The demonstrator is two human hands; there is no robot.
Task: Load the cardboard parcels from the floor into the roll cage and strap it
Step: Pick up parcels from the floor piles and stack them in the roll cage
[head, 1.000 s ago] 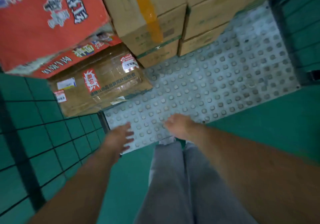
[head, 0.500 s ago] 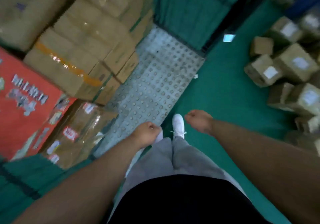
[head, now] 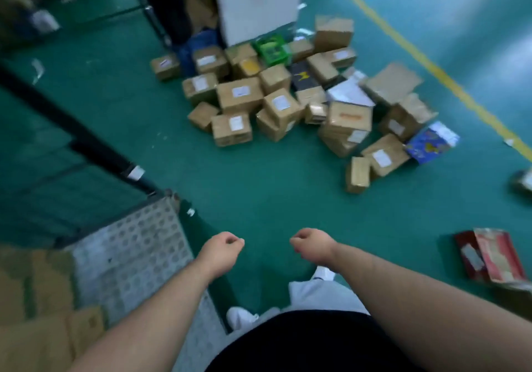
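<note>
Parcel depot: labelled cardboard parcels (head: 239,95) heaped on green floor (head: 259,184) beyond the fingers (head: 234,242), a roll cage (head: 126,245) to their left.

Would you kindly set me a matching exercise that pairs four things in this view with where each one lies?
Things:
1. green box
2. blue printed box
3. red flat box
4. studded cage floor

Places:
A. lower left of the view
B. alone on the floor, far right
C. far side of the parcel pile, by the white pillar
D. right end of the pile, toward the yellow line

Pairs: 1-C, 2-D, 3-B, 4-A
</note>
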